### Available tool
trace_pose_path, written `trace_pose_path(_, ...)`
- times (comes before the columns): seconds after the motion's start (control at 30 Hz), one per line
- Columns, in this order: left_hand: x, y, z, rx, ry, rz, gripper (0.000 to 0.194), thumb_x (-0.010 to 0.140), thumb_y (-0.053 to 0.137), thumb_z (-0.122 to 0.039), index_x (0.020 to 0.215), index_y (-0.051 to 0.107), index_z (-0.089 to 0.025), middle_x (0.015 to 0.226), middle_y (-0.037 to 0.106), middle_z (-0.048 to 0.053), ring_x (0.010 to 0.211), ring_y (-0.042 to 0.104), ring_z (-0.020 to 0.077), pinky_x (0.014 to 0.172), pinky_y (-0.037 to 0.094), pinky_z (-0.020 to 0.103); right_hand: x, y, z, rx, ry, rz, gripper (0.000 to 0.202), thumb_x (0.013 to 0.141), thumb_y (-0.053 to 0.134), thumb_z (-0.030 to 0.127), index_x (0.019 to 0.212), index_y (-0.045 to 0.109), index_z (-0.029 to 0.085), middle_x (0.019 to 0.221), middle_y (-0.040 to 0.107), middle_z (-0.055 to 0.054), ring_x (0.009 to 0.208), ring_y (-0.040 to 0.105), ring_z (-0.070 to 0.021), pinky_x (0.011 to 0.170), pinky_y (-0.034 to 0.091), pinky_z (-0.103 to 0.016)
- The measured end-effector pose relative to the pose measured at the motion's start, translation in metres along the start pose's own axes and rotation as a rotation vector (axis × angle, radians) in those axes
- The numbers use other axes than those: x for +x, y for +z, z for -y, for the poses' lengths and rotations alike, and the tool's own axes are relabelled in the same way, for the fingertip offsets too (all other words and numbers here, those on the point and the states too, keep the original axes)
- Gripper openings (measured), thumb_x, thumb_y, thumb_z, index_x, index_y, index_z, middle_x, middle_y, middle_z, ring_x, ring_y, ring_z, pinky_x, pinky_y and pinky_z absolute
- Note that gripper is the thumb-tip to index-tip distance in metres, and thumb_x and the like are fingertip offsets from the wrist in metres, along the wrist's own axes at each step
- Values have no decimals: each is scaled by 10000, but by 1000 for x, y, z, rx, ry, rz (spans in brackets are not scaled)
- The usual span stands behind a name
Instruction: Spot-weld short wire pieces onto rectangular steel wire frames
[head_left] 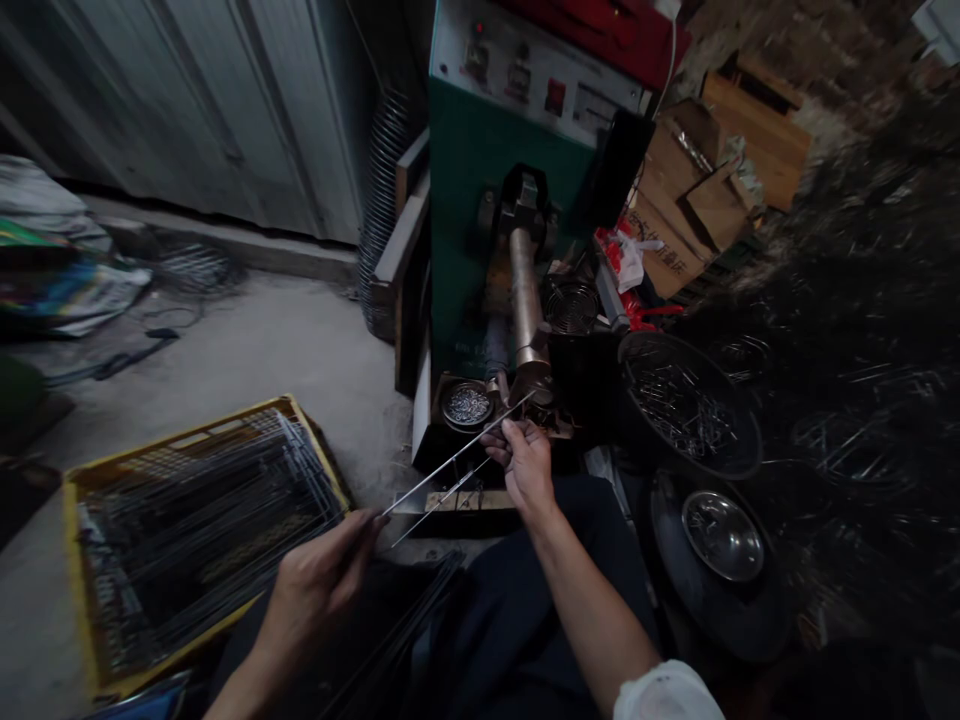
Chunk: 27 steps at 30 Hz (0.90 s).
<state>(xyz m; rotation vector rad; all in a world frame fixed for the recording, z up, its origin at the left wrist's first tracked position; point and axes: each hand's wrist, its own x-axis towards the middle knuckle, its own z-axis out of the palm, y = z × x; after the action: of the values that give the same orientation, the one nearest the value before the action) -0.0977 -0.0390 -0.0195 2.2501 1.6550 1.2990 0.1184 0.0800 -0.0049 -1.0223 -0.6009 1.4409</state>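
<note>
A thin metal rod [442, 468] runs slantwise between my two hands. My left hand [324, 568] is closed on its lower end, above my lap. Close to the far end, my right hand [521, 455] pinches the rod with thumb and fingers. The rod's tip lies near the lower end of a thick metal arm [526, 295] on a green machine [491, 130]; I cannot tell whether they touch. A second thin rod [441, 505] shows below the first, and what supports it is unclear. A small round dish [466, 404] of tiny metal pieces stands left of the machine's electrode.
At left a yellow crate [71, 540] holds many metal rods. On the right are a dark basin [750, 440] with metal pieces and a shiny bowl [724, 537]. Dark rods [397, 625] lie across my lap. Cardboard boxes [667, 240] stand behind.
</note>
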Motion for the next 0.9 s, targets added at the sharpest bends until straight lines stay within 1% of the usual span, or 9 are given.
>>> trace_pose_path(0.1,3,-1,-1,14,19,5,358,1013,445,-346,941,678,-84,781,761,121,588,720,176,583,530,184,1,1,1,13,-3,12,328,711,819,345,801,552,178,722,711,-7,631,728,-153,523,556,-190)
trace_pose_path(0.3,11,-3,-8,-24,1,-7,310,1003,458,-325,913,663,-111,722,742,83,528,689,154,523,499,184,5,1,2,32,-10,-1,309,701,822,321,778,563,172,702,711,1,639,729,-137,533,554,-162)
trace_pose_path(0.5,17,-2,-7,-70,-20,-3,233,970,493,-289,872,653,-150,697,731,48,492,664,149,492,480,197,11,2,3,26,-5,-21,289,713,805,301,751,543,185,697,716,-6,680,741,-161,527,557,-177)
trace_pose_path(0.6,16,-2,-3,-61,-15,3,214,972,494,-282,928,653,-145,737,744,57,516,674,148,523,495,193,13,3,4,31,6,-28,261,716,794,283,742,554,184,690,717,-10,660,735,-158,518,559,-179)
trace_pose_path(0.7,12,-3,0,-37,-15,38,197,978,488,-266,980,649,-152,828,758,73,615,709,161,604,518,197,13,3,4,32,23,-26,240,735,778,279,726,555,191,692,718,-12,647,730,-155,511,562,-182)
trace_pose_path(0.8,10,-4,-1,-3,-13,45,179,982,489,-262,967,636,-161,765,730,44,569,683,147,562,483,196,11,0,3,24,29,1,236,750,774,306,751,570,187,729,730,-27,679,737,-167,537,580,-204)
trace_pose_path(0.9,15,-3,-4,13,6,30,191,986,474,-252,905,619,-156,683,682,18,509,643,131,518,440,199,10,-5,5,-7,17,33,275,722,803,338,817,602,178,777,745,-38,703,740,-173,564,594,-227)
